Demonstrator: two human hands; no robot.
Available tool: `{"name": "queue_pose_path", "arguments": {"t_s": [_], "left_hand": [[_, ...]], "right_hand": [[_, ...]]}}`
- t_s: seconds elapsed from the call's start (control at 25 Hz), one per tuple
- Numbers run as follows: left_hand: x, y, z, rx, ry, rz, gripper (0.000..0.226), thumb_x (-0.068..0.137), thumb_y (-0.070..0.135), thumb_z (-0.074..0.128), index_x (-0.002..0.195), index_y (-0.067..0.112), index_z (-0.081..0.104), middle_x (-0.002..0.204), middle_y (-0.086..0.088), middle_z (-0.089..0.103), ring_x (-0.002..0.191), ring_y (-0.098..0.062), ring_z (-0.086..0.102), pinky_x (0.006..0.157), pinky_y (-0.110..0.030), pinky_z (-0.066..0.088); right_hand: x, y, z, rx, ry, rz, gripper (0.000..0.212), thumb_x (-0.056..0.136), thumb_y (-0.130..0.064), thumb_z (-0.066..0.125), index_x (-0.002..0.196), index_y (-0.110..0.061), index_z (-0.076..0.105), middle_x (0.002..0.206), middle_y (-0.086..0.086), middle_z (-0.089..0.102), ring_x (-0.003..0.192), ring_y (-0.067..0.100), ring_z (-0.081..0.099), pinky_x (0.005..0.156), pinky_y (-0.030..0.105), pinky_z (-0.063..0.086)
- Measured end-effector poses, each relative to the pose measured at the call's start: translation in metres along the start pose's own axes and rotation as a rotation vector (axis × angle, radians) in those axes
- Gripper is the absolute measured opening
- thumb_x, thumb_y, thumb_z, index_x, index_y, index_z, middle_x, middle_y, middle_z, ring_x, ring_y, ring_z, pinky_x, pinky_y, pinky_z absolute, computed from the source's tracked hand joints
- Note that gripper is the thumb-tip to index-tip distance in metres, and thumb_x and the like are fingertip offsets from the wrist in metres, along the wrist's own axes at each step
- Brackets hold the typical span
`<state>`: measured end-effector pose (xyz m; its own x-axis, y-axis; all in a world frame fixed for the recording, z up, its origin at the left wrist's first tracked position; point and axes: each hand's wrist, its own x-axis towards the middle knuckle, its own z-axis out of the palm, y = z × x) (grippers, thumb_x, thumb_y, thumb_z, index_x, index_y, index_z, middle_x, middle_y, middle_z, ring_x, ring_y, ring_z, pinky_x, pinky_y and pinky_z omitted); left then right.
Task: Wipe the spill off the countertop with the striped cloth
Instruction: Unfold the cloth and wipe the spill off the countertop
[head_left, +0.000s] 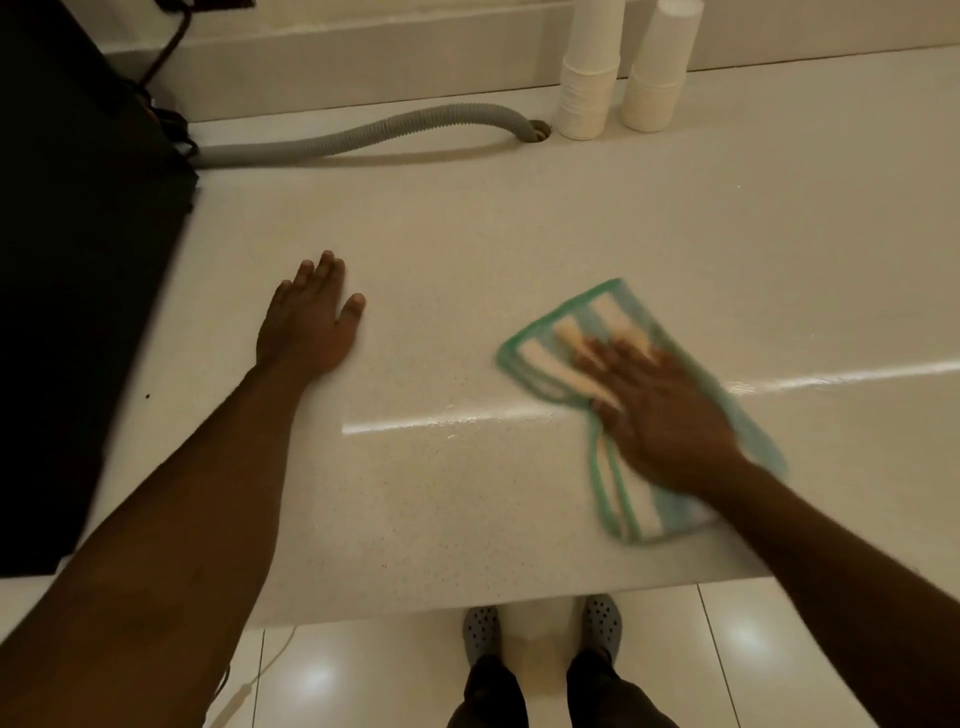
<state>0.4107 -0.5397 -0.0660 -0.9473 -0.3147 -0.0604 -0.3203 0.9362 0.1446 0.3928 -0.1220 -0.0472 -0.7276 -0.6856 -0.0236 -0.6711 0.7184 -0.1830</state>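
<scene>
A green-and-white striped cloth (561, 358) lies flat on the pale speckled countertop (467, 234), right of centre. My right hand (660, 415) presses down on the middle of the cloth with fingers spread; both are blurred by motion. My left hand (311, 322) rests palm down on the bare counter to the left, fingers apart, holding nothing. A thin wet shiny streak (441, 421) runs across the counter between the hands and continues to the right of the cloth.
Two stacks of white paper cups (589, 73) stand at the back. A grey corrugated hose (363, 135) runs from a hole in the counter to a black appliance (78, 260) at the left. The counter's front edge (467, 603) is near; below it are floor tiles and my shoes.
</scene>
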Motion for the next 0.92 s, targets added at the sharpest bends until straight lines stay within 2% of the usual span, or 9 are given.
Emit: {"name": "queue_pose_path", "arguments": {"t_s": [0.12, 0.24, 0.44, 0.56, 0.68, 0.8, 0.92], "left_hand": [[0.0, 0.001, 0.002, 0.009, 0.014, 0.011, 0.063, 0.1, 0.049, 0.019, 0.154, 0.019, 0.01, 0.164, 0.0, 0.006, 0.15, -0.02, 0.005, 0.121, -0.038, 0.005], [0.001, 0.0, 0.003, 0.01, 0.019, 0.018, 0.064, 0.099, 0.049, 0.018, 0.154, 0.017, 0.01, 0.164, -0.001, 0.007, 0.15, -0.021, 0.006, 0.12, -0.038, 0.005], [0.001, 0.001, 0.003, 0.012, 0.035, 0.012, 0.063, 0.1, 0.047, 0.022, 0.154, 0.016, 0.012, 0.164, -0.002, 0.008, 0.15, -0.021, 0.007, 0.121, -0.038, 0.006], [0.0, 0.004, 0.001, -0.025, 0.035, -0.003, 0.063, 0.1, 0.046, 0.024, 0.154, 0.014, 0.014, 0.163, -0.004, 0.01, 0.15, -0.021, 0.009, 0.121, -0.036, 0.008], [-0.013, 0.005, -0.001, -0.103, 0.061, -0.048, 0.058, 0.102, 0.038, 0.028, 0.153, 0.011, 0.019, 0.162, -0.007, 0.015, 0.15, -0.022, 0.012, 0.12, -0.036, 0.009], [-0.038, 0.007, 0.001, -0.131, 0.075, -0.072, 0.055, 0.103, 0.032, 0.029, 0.152, 0.01, 0.022, 0.162, -0.007, 0.016, 0.149, -0.022, 0.012, 0.12, -0.036, 0.009], [-0.057, 0.002, 0.0, -0.124, 0.054, -0.078, 0.057, 0.102, 0.036, 0.029, 0.153, 0.012, 0.019, 0.163, -0.005, 0.014, 0.15, -0.019, 0.01, 0.12, -0.034, 0.008]], "right_hand": [[0.051, 0.028, -0.01, 0.019, 0.031, 0.245, 0.054, 0.1, -0.048, 0.016, 0.152, -0.033, 0.018, 0.161, -0.006, 0.018, 0.148, 0.019, 0.016, 0.119, 0.044, 0.011], [0.11, 0.01, -0.008, 0.019, 0.027, 0.329, 0.054, 0.101, -0.047, 0.019, 0.152, -0.032, 0.018, 0.162, -0.007, 0.013, 0.149, 0.018, 0.012, 0.12, 0.044, 0.009], [0.142, -0.069, 0.004, 0.032, -0.03, 0.148, 0.054, 0.101, -0.044, 0.018, 0.153, -0.03, 0.016, 0.163, -0.005, 0.01, 0.149, 0.018, 0.01, 0.119, 0.044, 0.007], [0.102, -0.1, 0.011, 0.023, -0.055, -0.038, 0.055, 0.1, -0.046, 0.014, 0.152, -0.031, 0.017, 0.162, -0.004, 0.014, 0.149, 0.018, 0.013, 0.12, 0.044, 0.01], [0.045, -0.083, 0.012, 0.012, -0.052, -0.154, 0.054, 0.099, -0.048, 0.015, 0.151, -0.034, 0.021, 0.16, -0.006, 0.022, 0.147, 0.018, 0.02, 0.119, 0.044, 0.015], [0.017, -0.013, 0.001, -0.014, 0.056, 0.029, 0.054, 0.098, -0.045, 0.021, 0.15, -0.03, 0.028, 0.156, -0.001, 0.032, 0.143, 0.026, 0.032, 0.113, 0.049, 0.025], [0.037, 0.041, -0.008, 0.009, 0.065, 0.294, 0.052, 0.1, -0.044, 0.022, 0.15, -0.032, 0.025, 0.159, -0.002, 0.025, 0.146, 0.024, 0.025, 0.116, 0.049, 0.019]]}}
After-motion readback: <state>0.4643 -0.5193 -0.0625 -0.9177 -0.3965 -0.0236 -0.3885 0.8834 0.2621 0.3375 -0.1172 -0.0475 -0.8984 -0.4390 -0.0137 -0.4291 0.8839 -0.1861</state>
